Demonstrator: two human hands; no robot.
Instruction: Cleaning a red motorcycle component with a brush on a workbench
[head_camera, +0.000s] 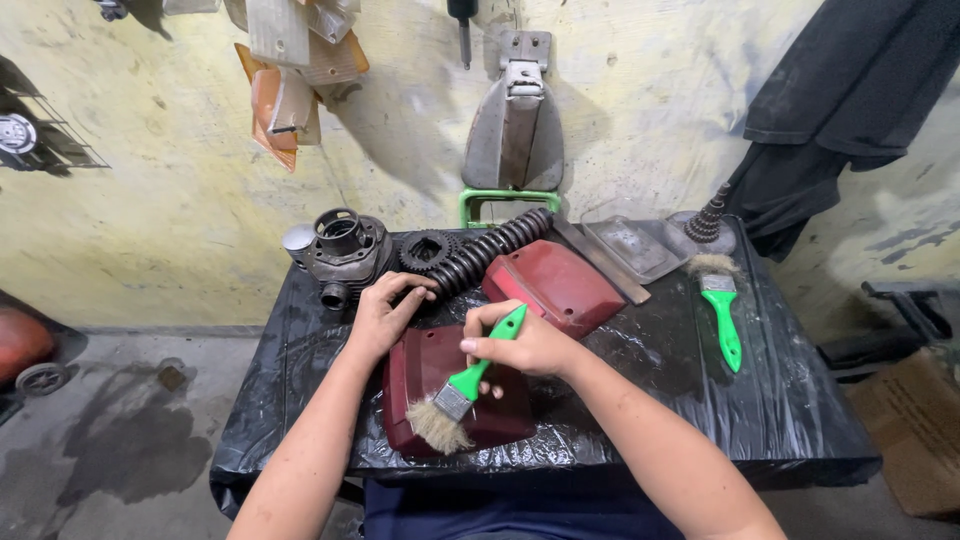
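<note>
A dark red plastic cover lies on the black plastic sheet near the table's front edge. My right hand grips a green-handled paintbrush; its pale bristles rest on the cover's near left corner. My left hand presses on the cover's far left edge, fingers spread. A second red cover lies just beyond, to the right.
Behind the covers are a grey engine cylinder, a black sprocket, a ribbed black rubber boot, a metal tray and a coiled spring. A second green brush lies at the right. Dark cloth hangs on the wall.
</note>
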